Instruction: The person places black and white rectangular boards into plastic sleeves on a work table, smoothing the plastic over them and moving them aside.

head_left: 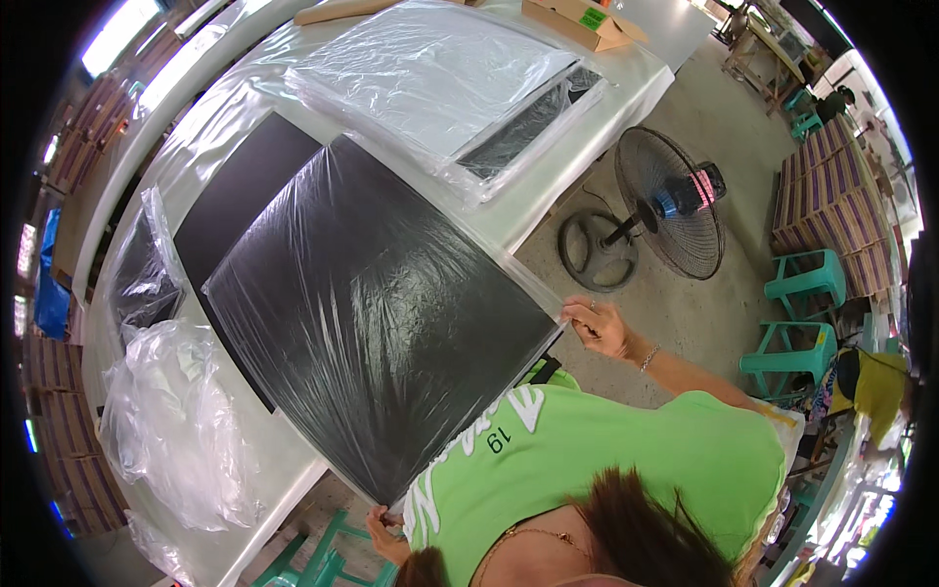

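A large black panel [377, 303] lies inside a clear plastic bag [284, 235], partly on the table and reaching over its near edge toward my body. My right hand [599, 328] pinches the bag's near right corner, its fingers closed at the panel's edge. At the near left corner is my left hand [386, 533], with its fingertips closed on the bag's edge and part of the hand cut off by my body. Beneath the bagged panel, a bare black panel [249, 186] shows along the far left side. The plastic clings in creases across the top.
Crumpled clear bags [181, 421] lie at the table's left. A stack of flat plastic-wrapped sheets [430, 73] sits at the far side, near an open cardboard box [582, 24]. A floor fan [670, 201] stands to the right, with green stools [807, 279] beyond.
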A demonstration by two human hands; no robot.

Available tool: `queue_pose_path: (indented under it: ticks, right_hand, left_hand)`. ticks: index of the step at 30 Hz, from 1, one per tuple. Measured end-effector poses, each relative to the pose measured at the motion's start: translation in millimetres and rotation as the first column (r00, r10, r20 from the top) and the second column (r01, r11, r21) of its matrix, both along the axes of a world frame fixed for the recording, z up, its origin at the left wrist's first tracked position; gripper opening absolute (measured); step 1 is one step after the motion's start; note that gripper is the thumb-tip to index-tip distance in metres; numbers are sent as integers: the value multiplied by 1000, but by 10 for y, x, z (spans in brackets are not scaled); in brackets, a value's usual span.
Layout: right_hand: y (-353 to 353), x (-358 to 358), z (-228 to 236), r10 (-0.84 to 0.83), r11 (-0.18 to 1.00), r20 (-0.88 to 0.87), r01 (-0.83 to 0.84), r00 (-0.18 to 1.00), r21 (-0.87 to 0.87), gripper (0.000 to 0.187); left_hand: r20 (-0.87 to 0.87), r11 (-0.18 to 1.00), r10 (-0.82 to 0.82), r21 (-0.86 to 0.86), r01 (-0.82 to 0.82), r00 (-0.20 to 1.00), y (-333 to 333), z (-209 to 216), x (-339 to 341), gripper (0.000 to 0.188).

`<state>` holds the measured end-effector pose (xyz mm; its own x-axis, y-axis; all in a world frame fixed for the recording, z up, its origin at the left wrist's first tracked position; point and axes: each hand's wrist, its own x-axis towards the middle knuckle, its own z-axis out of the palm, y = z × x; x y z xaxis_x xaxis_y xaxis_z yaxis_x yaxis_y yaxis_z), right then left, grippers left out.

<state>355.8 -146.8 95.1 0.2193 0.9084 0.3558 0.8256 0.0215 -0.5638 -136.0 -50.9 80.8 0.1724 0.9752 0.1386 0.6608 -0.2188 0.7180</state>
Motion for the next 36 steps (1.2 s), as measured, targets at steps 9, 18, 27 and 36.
queue_pose_path:
  ticks: [9, 18, 27, 36]
  right_hand:
    - [-142, 88, -144, -25, 999, -97, 29, 995, 38, 23]
    - [535, 118, 86, -176, 969, -763, -29, 622, -247, 52]
    - [530, -117, 516, -135, 862, -664, -243, 735, -444, 58]
    - [745, -144, 1166, -72, 912, -634, -207, 770, -355, 63]
  left_hand:
    - [-54, 984, -151, -108, 144, 987, 243, -198, -101, 24]
    - [5, 985, -169, -46, 169, 986, 679, -32, 864, 34]
    - [46, 979, -177, -92, 180, 983, 819, 46, 1214, 44]
    - [141, 980, -127, -133, 146, 982, 820, 196, 1428, 54]
